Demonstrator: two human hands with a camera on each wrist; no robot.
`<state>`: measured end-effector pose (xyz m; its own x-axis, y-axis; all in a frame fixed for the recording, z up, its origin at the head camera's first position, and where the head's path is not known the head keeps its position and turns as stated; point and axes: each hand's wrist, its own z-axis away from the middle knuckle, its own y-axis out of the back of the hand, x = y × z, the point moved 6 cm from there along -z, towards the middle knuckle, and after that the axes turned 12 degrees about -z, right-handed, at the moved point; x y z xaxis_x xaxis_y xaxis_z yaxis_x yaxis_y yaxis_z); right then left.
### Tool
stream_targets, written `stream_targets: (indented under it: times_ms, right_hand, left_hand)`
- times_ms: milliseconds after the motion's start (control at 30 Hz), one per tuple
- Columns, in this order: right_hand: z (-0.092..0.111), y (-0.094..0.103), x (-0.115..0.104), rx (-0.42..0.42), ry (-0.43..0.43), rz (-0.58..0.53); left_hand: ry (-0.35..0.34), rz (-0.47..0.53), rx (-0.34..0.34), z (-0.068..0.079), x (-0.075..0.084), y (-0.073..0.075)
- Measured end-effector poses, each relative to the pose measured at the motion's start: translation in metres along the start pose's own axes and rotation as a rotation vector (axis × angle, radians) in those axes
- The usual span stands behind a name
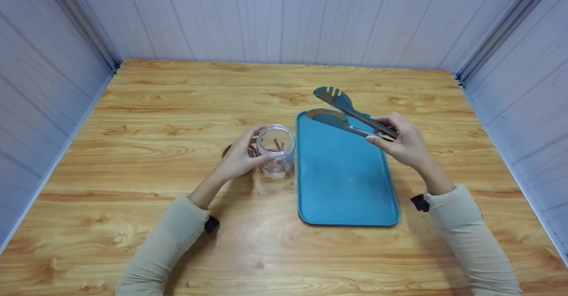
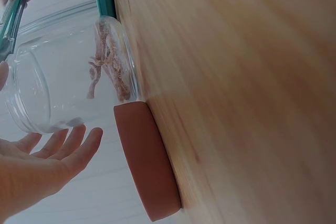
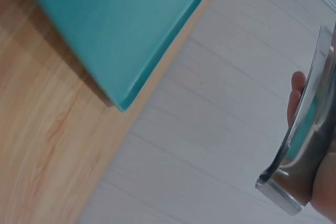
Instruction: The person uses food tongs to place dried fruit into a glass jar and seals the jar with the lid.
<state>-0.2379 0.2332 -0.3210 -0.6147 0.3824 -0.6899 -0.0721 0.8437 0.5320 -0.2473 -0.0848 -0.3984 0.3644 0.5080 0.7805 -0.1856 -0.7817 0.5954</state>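
My left hand (image 1: 239, 159) grips a clear jar (image 1: 276, 165) around its upper part, thumb on the near side and fingers on the far side. The jar stands upright and uncovered; several brown, knobbly, twig-like pieces (image 2: 110, 64) lie at its bottom. Just left of it, partly hidden behind the hand, is a round brown lid (image 2: 147, 161). Over the far end of a blue tray (image 1: 346, 180), my right hand (image 1: 401, 140) holds metal serving tongs (image 1: 359, 120) near their hinged end. Their slotted and spoon-shaped tips are spread apart, pointing left, with nothing between them.
The wood-grain table (image 1: 177, 105) carries the tray right beside the jar. Pale panel walls (image 1: 284, 21) enclose the table at the back and both sides. Dark wrist devices (image 1: 211, 224) show at both sleeves.
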Motion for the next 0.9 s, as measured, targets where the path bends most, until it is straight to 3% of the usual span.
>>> stream_targets:
  times_ms: [233,467,900]
  right_hand:
    - [0.016,0.018,0.022,0.175,-0.058,0.014]
    - [0.033,0.032,0.034,0.276,-0.141,0.021]
    - [0.057,0.052,0.053,0.426,-0.263,0.013]
  left_hand:
    - [0.002,0.003,-0.015,0.002,0.004,0.001]
    - [0.0,-0.008,-0.024,0.01,0.036,0.011]
    - [-0.006,0.008,-0.019,0.01,0.038,0.012]
